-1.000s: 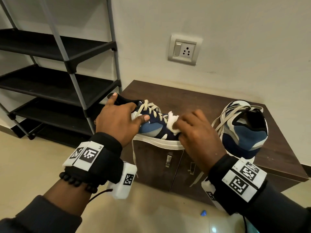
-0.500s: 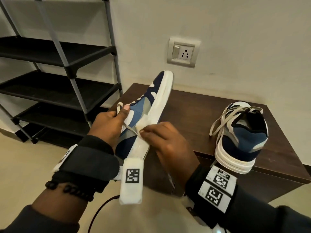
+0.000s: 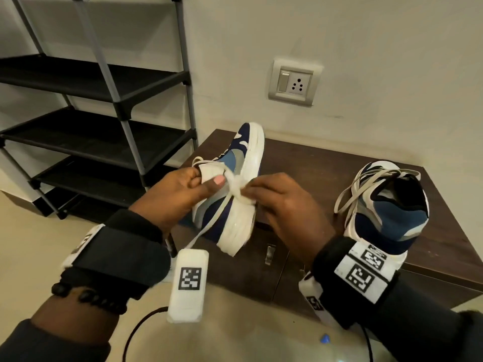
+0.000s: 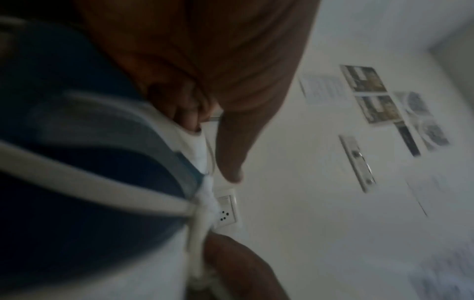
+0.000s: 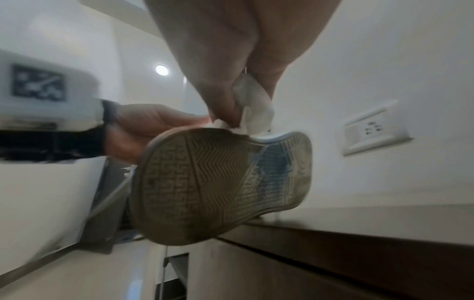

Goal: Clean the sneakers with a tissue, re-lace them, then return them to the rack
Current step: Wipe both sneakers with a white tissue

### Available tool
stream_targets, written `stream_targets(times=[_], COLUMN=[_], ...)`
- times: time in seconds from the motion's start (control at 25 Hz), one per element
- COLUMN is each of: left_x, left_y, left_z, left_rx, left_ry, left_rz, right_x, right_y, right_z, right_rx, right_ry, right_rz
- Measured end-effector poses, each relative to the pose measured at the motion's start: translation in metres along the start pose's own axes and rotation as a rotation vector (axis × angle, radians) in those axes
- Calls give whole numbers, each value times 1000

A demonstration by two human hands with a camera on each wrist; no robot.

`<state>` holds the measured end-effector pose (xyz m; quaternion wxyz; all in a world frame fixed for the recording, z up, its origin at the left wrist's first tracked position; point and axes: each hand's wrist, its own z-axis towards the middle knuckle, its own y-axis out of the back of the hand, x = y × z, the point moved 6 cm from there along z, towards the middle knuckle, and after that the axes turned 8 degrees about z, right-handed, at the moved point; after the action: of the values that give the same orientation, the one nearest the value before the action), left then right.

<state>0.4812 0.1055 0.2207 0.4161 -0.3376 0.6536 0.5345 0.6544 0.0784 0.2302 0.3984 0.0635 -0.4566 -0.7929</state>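
Observation:
My left hand (image 3: 183, 194) grips a blue, grey and white sneaker (image 3: 235, 189) by its tongue and collar, holding it in the air on its side, toe pointing away, sole to the right. Its grooved sole (image 5: 218, 182) fills the right wrist view. My right hand (image 3: 277, 202) pinches a crumpled white tissue (image 3: 241, 190) against the white sole edge; the tissue (image 5: 254, 111) shows between thumb and fingers. One loose lace (image 3: 209, 226) hangs down. The second sneaker (image 3: 386, 205) stands on the brown cabinet (image 3: 313, 165), heel toward me, laces loose.
A black and grey shoe rack (image 3: 99, 126) with several bare shelves stands to the left against the wall. A switch and socket plate (image 3: 294, 83) sits on the wall above the cabinet. The floor below is beige tile with a small blue scrap (image 3: 325, 338).
The sneaker lay level at the cabinet's front edge a second ago; my left hand has lifted and turned it onto its side. The tissue moved from the upper to the sole edge.

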Motion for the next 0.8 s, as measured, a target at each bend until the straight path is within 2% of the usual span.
stream_targets(times=[0.08,0.16,0.2,0.28,0.44,0.6,0.68,0.8], left_x=[-10,-8,-7,-16,-38,-53,-66,-84], left_y=[-6,-9,-9,-8,-9,-7,-4,-3], left_z=[-8,-11,-11,-10,-8,-12,-19,-30], left_rx=[155,223,214,110,-135,-336,-344,-250], left_ry=[-181,-233,-252,-333,-426,-378,-408,-430], left_rz=[367,522,558,603,329,34,-229,-572], right_x=[-28,-41,-41,-33,-15,23,34,47], right_y=[10,12,12,16,51,69,73,91], right_z=[4,5,5,4,5,5,6,11], right_rx=[-78,-84,-84,-96,-234,-314,-342,-465], right_ry=[-117,-132,-126,-123,-133,62,127,185], right_rz=[40,45,55,95,171,-25,-98,-102])
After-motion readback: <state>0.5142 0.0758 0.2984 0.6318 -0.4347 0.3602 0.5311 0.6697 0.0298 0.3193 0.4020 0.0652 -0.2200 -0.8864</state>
